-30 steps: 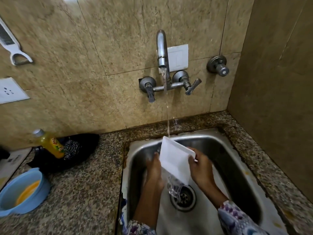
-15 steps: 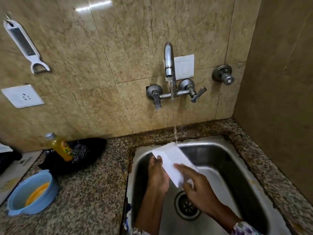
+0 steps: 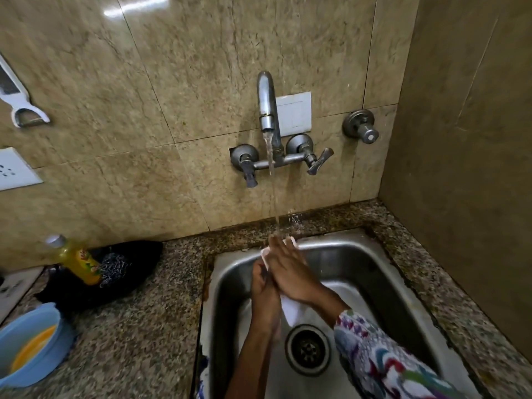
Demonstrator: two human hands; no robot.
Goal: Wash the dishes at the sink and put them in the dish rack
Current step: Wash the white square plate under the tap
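Over the steel sink I hold a white square plate on edge under the running water from the tap. My left hand grips the plate from the left. Flat against the plate's right face lies my right hand, fingers stretched up toward the stream. Most of the plate is hidden between my hands; only its top rim and a lower corner show. No dish rack is in view.
A yellow soap bottle and a steel scrubber rest in a black dish on the granite counter at the left. A blue bowl stands at the left edge. The drain lies below my hands.
The plate has turned from tilted and face-up to nearly on edge. My right hand slid up over its face toward the water stream, and now covers most of it.
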